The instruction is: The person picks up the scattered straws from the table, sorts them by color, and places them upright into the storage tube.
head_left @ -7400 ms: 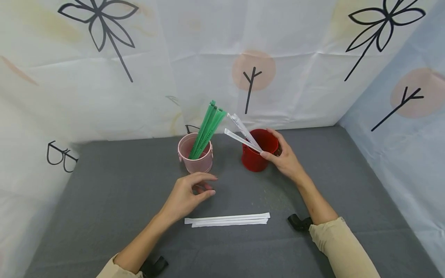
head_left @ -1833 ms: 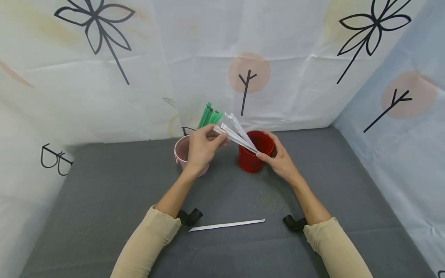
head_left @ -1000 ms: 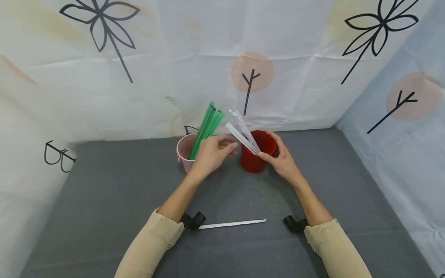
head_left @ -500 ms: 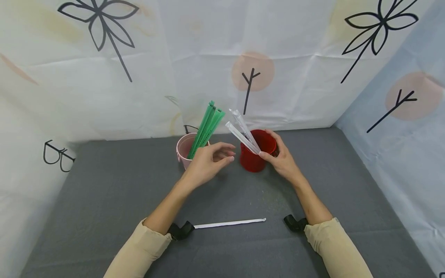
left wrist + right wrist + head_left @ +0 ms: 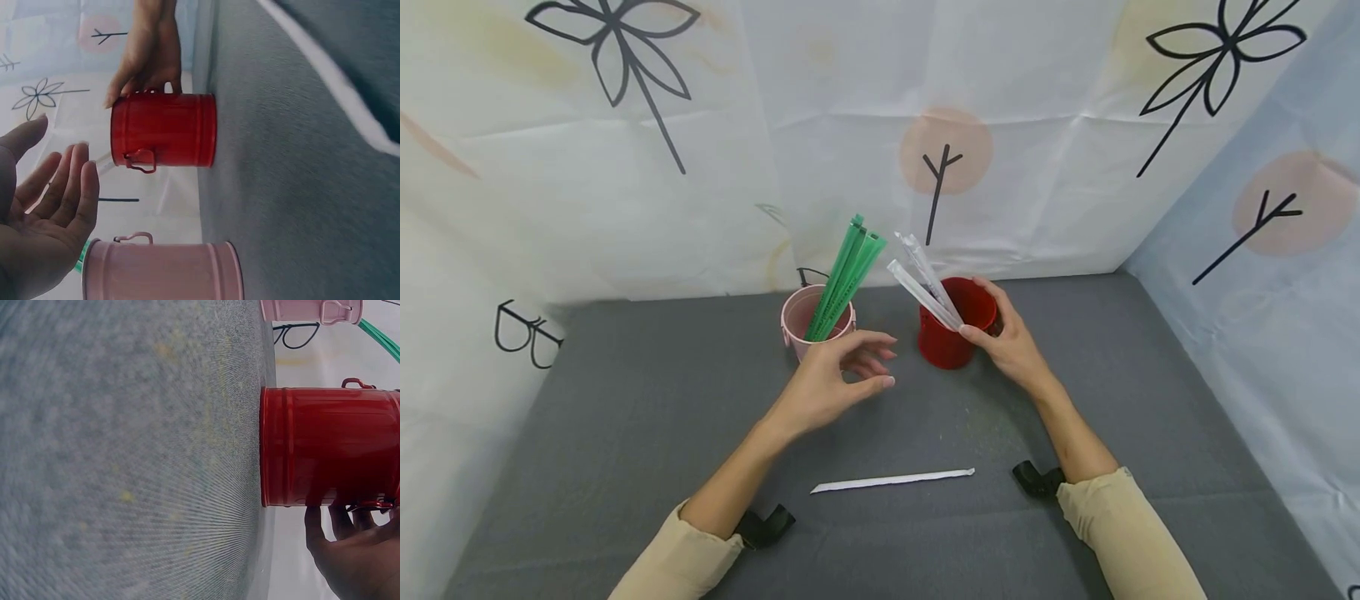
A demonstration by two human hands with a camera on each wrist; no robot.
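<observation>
My right hand point(image 5: 1018, 346) grips the side of a small red bucket point(image 5: 946, 346), thumb at the rim and fingers around the far side. Several white paper-wrapped straws point(image 5: 928, 292) lean out of it to the left. My left hand point(image 5: 827, 379) hovers over the table with loose, spread fingers and nothing in them, just in front of a pink bucket point(image 5: 797, 317). Green straws point(image 5: 846, 283) stand in the pink bucket. One white wrapped straw point(image 5: 891, 481) lies crosswise on the table in front. In the left wrist view the red bucket point(image 5: 165, 131) stands upright beyond my open left fingers.
A grey cloth covers the table point(image 5: 647, 433). Behind the buckets rises a white patterned backdrop point(image 5: 820, 150), with a bluish side panel point(image 5: 1262, 333) on the right. A black wrist mount point(image 5: 765, 527) sits by my left sleeve.
Earlier, several white straws lay on the table; now one does. My left hand set a white straw into the red bucket, let go and drew back toward the front. My right hand kept its grip.
</observation>
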